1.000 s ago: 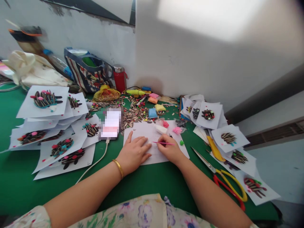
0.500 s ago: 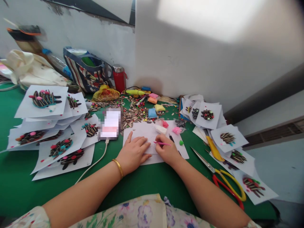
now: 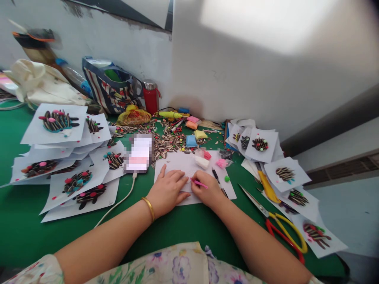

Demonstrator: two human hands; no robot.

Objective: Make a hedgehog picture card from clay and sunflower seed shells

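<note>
At a green table, a left hand lies spread on a white sheet while the right hand pinches a slim pink tool low over it, apparently doing fine marking or shaping. The next touch likely calls for a steady sheet and light pressure. Beyond sit a white packet, scattered seeds and a red flask.

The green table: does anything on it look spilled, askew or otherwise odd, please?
Yes. Striped seeds lie loose across the far middle with no container around them, so they look spilled. The papers at the left are stacked unevenly, turned at different angles with corners jutting out.
</note>
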